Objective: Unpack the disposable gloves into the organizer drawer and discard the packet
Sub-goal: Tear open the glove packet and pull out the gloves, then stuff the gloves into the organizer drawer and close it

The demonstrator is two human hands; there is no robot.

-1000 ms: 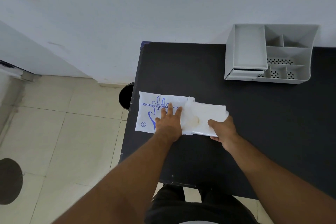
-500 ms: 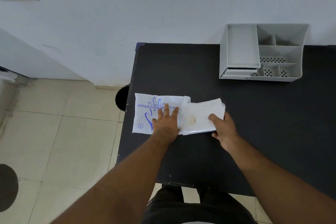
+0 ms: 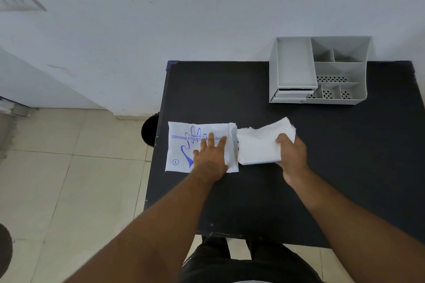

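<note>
A white packet [image 3: 181, 145] with blue glove print lies flat near the left edge of the black table [image 3: 253, 89]. My left hand [image 3: 210, 157] presses flat on it, fingers spread. Just right of the packet's open end sits a folded stack of clear white gloves [image 3: 257, 145], almost wholly out of the packet. My right hand [image 3: 292, 156] grips the stack's right end. The grey organizer [image 3: 318, 70] stands at the table's back right against the wall, its small drawer [image 3: 291, 95] at the lower left front barely ajar.
A dark round bin [image 3: 149, 128] stands on the tiled floor [image 3: 69, 179] just left of the table, partly hidden by the edge. A white wall runs behind the table. My legs show below the table's near edge.
My right hand has drawn the glove stack to the right, out of the packet. My left hand has stayed pressed on the packet.
</note>
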